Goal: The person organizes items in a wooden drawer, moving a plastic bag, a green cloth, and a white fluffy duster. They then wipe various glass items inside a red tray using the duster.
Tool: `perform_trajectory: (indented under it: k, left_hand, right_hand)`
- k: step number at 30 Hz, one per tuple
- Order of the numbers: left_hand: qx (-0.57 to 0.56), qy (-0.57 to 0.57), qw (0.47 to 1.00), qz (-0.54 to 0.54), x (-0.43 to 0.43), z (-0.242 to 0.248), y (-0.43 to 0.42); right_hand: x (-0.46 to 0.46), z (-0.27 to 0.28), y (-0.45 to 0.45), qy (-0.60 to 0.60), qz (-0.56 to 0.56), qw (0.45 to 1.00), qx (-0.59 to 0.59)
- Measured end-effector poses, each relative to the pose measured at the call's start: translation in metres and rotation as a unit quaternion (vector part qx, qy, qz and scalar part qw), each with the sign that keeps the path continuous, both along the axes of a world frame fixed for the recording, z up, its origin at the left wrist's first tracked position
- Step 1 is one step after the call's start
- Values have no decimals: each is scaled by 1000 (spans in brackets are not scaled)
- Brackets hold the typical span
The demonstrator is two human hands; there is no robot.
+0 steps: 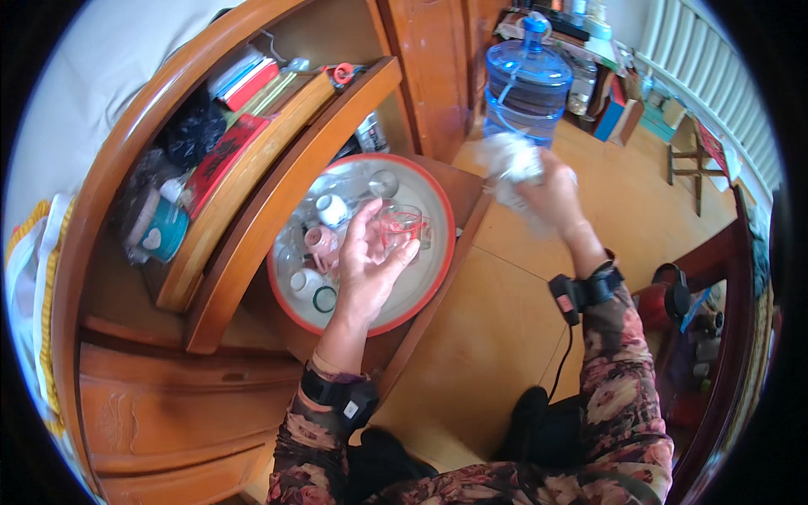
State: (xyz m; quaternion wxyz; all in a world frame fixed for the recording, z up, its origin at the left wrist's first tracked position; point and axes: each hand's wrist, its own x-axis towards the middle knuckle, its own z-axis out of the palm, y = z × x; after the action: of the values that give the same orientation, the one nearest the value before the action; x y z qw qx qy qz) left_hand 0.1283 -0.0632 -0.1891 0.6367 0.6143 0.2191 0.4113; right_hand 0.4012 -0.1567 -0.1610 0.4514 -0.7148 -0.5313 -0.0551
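Observation:
My left hand (369,265) holds a small clear glass cup (403,224) with red markings, over a round basin (449,227) with a red rim. In my right hand (555,192) is a crumpled white cloth (510,161), blurred and held out to the right of the basin. White cups lie in the basin, one white cup (332,209) above my left fingers and another white cup (307,283) lower left. Between them sits a pink cup (321,241). Clear glassware, such as an upturned glass (383,183), fills the far side.
The basin rests on a pulled-out wooden board of a cabinet, beneath an open drawer (297,202) and a shelf with a teal-labelled tub (159,227). A large blue water bottle (529,82) stands on the floor beyond. A folding stool (697,164) and a radiator (701,76) are at right.

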Motion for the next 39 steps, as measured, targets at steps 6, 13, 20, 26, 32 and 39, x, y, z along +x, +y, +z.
perform_trajectory:
  k: [6, 13, 20, 26, 32, 39]
  left_hand:
    - [-254, -85, 954, -133, 25, -11, -21]
    - [-187, -94, 960, -187, 50, -11, -46]
    - [-279, -185, 930, -155, 32, 2, -21]
    - [-214, -195, 941, -175, 32, -17, -32]
    - [-208, -127, 969, -30, 35, 18, -48]
    - [-297, -129, 941, -100, 34, 14, -80]
  right_hand:
    - [-26, 24, -95, 29, 85, 994, -66]
    - [-104, 3, -97, -125, 98, 987, 20]
    - [-35, 15, -98, -52, -18, 943, -329]
    - [-55, 28, -85, -23, 71, 997, 5]
    - [-37, -6, -74, -67, 189, 971, -128]
    - [22, 3, -95, 161, 63, 977, 124]
